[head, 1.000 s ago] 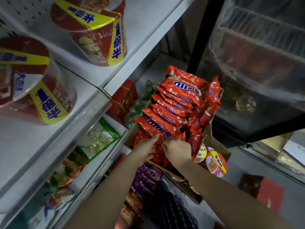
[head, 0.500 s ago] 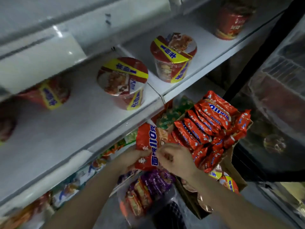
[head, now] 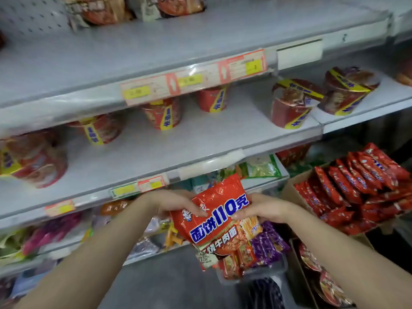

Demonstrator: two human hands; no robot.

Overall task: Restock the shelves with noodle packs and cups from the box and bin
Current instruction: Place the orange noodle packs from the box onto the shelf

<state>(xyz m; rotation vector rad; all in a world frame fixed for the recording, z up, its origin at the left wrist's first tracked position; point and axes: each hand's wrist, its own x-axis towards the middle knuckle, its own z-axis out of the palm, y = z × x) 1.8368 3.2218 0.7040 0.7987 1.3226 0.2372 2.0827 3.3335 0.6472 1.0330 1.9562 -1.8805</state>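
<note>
Holding the red noodle pack (head: 217, 210) between both hands, my left hand (head: 178, 202) pinching its near edge, my right hand (head: 262, 208) gripping the far side. The box (head: 292, 192) sits right; I judge shelving comes next, needing a gap on the shelf (head: 156, 152) above.

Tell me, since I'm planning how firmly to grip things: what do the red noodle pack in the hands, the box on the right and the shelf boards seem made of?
Red noodle pack: thin glossy plastic film; it crinkles and catches glints.
Box: matte brown cardboard, judging by its plain raw-edged wall.
Shelf boards: likely painted metal, smooth pale grey with a soft sheen; the edge strips look like clear plastic.
</note>
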